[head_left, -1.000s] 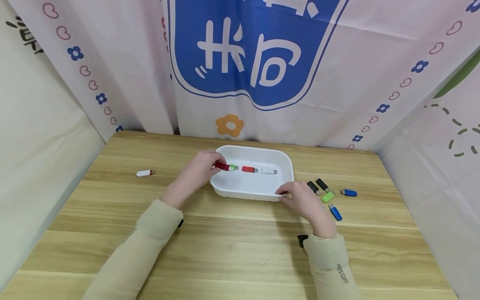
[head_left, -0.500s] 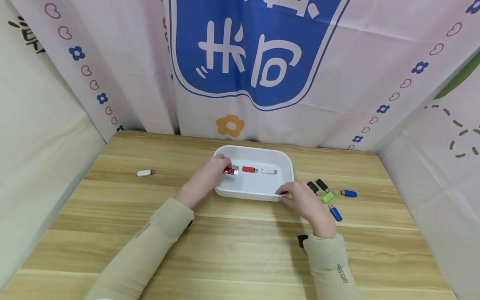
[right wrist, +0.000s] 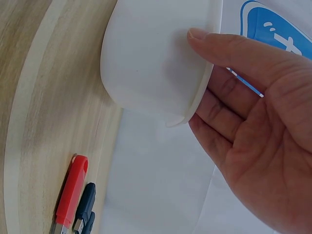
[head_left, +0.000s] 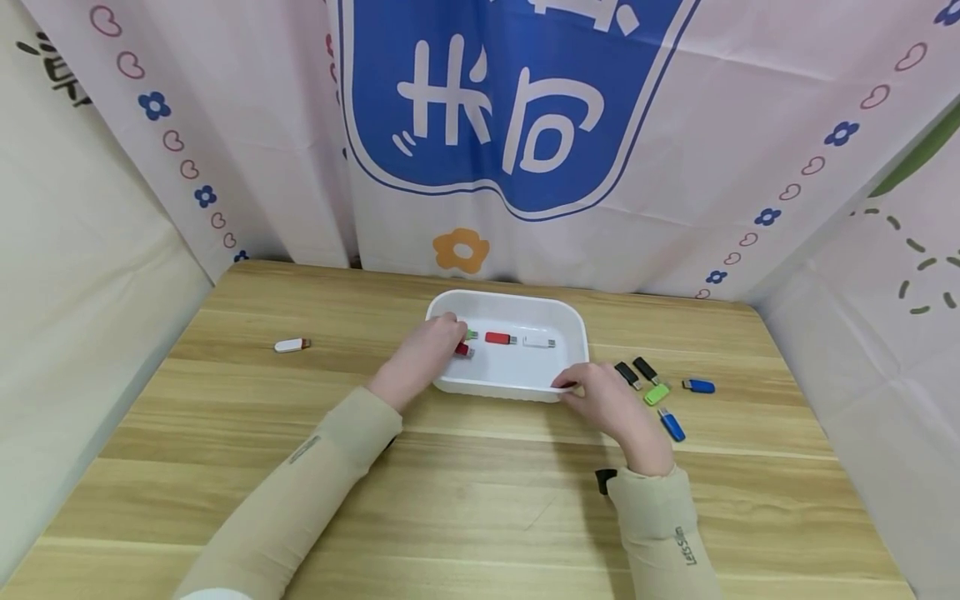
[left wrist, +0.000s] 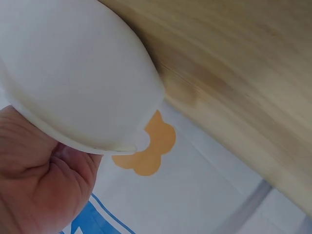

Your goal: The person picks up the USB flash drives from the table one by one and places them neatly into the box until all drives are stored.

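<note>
A white plastic tray [head_left: 517,385] stands on the table. Inside it lie a red USB stick [head_left: 497,338], a white USB stick [head_left: 536,342] and a partly covered green USB stick [head_left: 471,335]. My left hand [head_left: 427,350] reaches over the tray's left end and holds a dark red USB stick [head_left: 464,351] low inside, in front of the green one. Its fingertips are hidden, in the left wrist view behind the tray wall [left wrist: 87,73]. My right hand [right wrist: 263,107] grips the tray's near right rim, thumb on the outer wall, fingers inside.
Right of the tray lie black USB sticks [head_left: 627,375], a green one [head_left: 656,394] and blue ones [head_left: 671,424]. A red stick [right wrist: 72,190] shows beside dark ones in the right wrist view. Far left lies a white stick [head_left: 291,345]. A printed curtain [head_left: 390,225] hangs behind the table.
My left hand has moved right and toward the near side, carrying the dark red USB stick from above the tray's left end down into it. My right hand stays on the rim.
</note>
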Action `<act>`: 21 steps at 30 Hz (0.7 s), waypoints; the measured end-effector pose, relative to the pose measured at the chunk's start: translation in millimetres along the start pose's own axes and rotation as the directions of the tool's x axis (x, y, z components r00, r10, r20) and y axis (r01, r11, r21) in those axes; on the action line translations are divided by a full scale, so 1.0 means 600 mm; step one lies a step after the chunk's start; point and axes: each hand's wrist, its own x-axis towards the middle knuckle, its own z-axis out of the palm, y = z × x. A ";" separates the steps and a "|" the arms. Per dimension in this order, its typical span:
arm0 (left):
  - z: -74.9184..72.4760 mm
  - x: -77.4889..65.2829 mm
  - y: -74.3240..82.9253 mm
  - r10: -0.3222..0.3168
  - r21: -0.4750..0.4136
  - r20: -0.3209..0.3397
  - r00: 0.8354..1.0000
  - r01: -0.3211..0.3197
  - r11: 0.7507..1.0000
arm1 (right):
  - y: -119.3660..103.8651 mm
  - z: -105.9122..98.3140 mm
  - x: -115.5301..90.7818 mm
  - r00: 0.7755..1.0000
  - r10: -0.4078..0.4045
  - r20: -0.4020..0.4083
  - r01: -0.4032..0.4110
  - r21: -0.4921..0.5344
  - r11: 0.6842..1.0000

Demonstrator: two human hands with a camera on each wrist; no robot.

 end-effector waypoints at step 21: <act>0.008 0.014 0.006 0.006 0.091 0.077 0.997 -0.013 0.996 | 0.003 0.000 0.002 1.000 -0.005 -0.007 0.005 -0.001 1.000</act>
